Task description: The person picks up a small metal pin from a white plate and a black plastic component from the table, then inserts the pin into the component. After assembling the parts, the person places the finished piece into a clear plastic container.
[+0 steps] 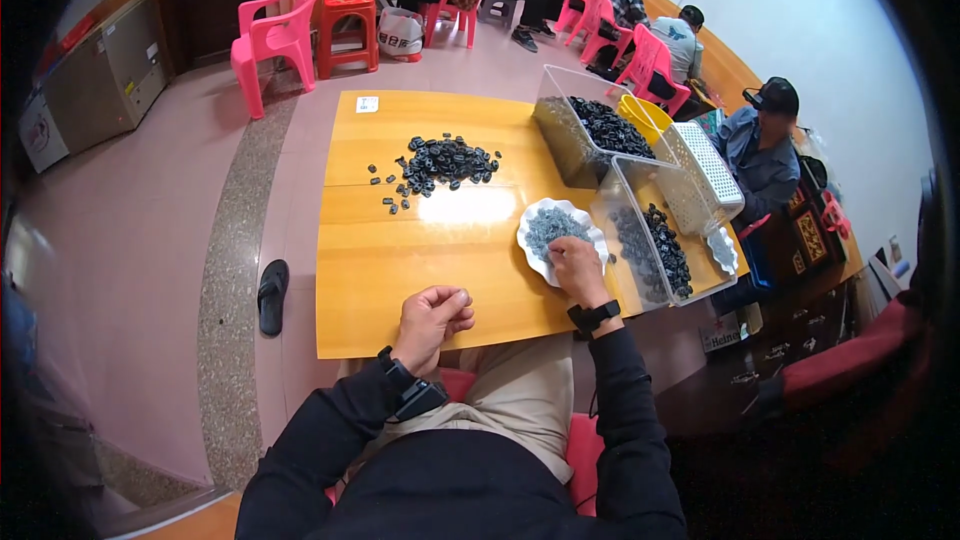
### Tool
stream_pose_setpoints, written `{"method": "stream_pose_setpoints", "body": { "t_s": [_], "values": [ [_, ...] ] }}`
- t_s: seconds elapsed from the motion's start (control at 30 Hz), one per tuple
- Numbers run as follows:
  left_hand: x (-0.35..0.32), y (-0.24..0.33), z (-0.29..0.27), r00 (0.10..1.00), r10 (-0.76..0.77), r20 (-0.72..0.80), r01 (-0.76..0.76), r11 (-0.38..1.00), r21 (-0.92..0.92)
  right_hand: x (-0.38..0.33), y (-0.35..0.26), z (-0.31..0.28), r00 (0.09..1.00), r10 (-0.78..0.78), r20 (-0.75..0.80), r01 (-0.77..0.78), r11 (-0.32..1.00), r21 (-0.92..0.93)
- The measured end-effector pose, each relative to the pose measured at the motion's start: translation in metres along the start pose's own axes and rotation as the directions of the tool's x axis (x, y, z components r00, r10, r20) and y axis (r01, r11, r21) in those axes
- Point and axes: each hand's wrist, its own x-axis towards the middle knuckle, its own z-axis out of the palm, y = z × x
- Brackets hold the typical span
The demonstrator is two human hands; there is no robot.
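My right hand [578, 267] is over a scalloped white plate [538, 266], its fingertips pinched together at a heap of tiny translucent grey-blue pieces [553, 227]. Whatever those fingertips hold is too small to make out. Near the table's front edge my left hand [433, 321] is raised, thumb against curled fingers; anything inside is hidden. Farther off on the wooden table [375, 270] lies a loose pile of small black plastic parts [445, 162], with a few strays at its left. To the right of the plate, a clear plastic bin [640, 292] holds more small black parts [667, 248].
Behind that bin stands a larger clear bin [570, 145] of black parts, beside a white perforated basket [712, 162] and a yellow container [645, 115]. A person [770, 155] sits beyond them on the right. A small white card [367, 104] lies at the far left table corner.
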Motion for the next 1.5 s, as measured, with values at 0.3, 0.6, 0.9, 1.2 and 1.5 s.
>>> {"method": "stream_pose_setpoints", "body": {
  "t_s": [0.3, 0.6, 0.9, 1.2, 1.5],
  "values": [
    [-0.001, -0.002, 0.003, 0.998, 0.064, 0.010, -0.064, 0.998, 0.000, -0.001, 0.008, 0.009, 0.977, 0.031, -0.211, 0.045, 0.936, 0.348],
    [-0.004, -0.006, 0.005, 0.995, -0.004, 0.104, -0.002, 0.998, 0.060, -0.034, -0.075, -0.002, 0.987, 0.129, 0.096, -0.148, 0.504, 0.851],
    [-0.007, -0.002, 0.009, 0.980, -0.037, 0.195, 0.026, 0.998, 0.057, -0.065, -0.113, 0.008, 0.980, 0.001, 0.198, -0.185, 0.360, 0.914],
    [-0.008, -0.003, 0.006, 0.976, -0.030, 0.214, 0.022, 0.999, 0.041, -0.075, -0.113, 0.010, 0.984, 0.014, 0.179, -0.172, 0.358, 0.918],
    [-0.007, -0.004, 0.007, 0.975, -0.006, 0.224, -0.017, 0.995, 0.097, -0.075, -0.108, 0.012, 0.966, -0.052, 0.255, -0.216, 0.385, 0.897]
  ]
}}
